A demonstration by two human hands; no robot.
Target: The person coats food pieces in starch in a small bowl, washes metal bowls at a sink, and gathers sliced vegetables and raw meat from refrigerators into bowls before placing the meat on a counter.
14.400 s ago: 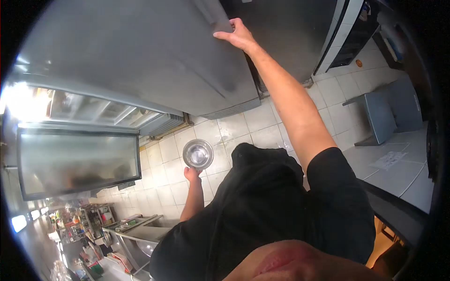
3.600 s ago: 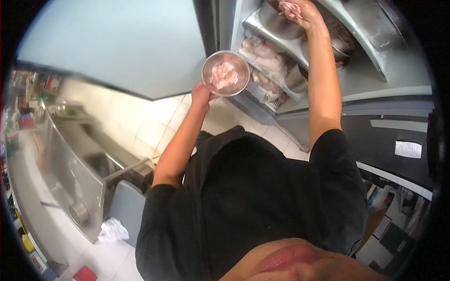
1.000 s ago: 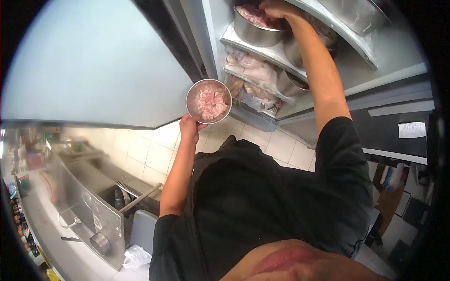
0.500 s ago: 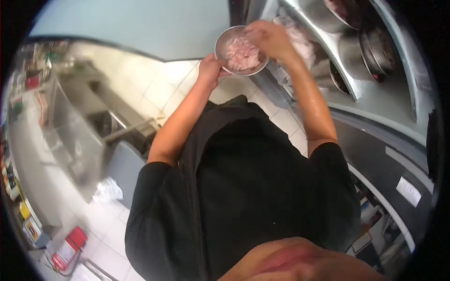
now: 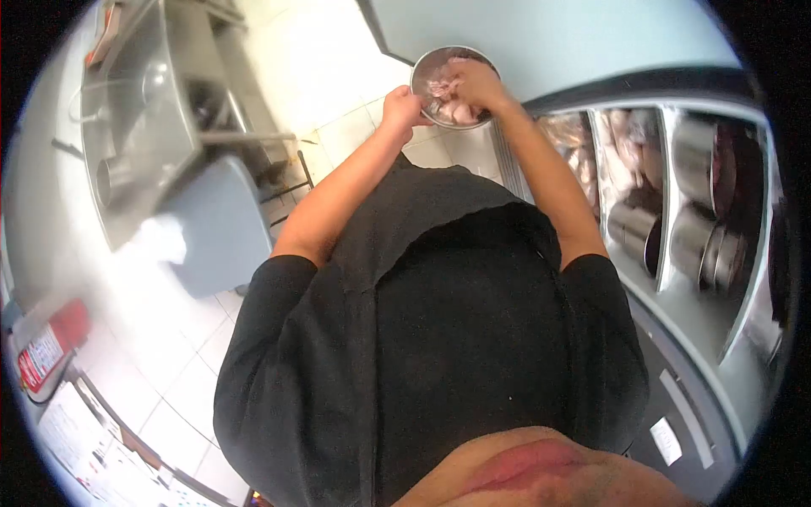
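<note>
A round metal bowl [image 5: 427, 69] is out in front of me at the top of the head view, tilted toward me. Pale pink pieces of raw meat [image 5: 461, 113] lie in it. My left hand [image 5: 404, 111] is closed on the bowl's left side, thumb by the rim. Reaching in from the right, my right hand [image 5: 478, 84] is inside the bowl with its fingers curled on the meat; the fingertips are partly hidden among the pieces.
A pale fridge door [image 5: 549, 38] stands open just beyond the bowl. To my right, fridge shelves [image 5: 665, 194] hold metal pots [image 5: 697, 160] and bagged food [image 5: 625, 139]. On the left are a steel counter [image 5: 139, 127], a grey panel [image 5: 211, 228] and a red fire extinguisher [image 5: 51, 346].
My view has turned, and the fridge shelves now show more fully on the right. My right hand has moved from the bowl's rim down into the meat. My left hand keeps its hold.
</note>
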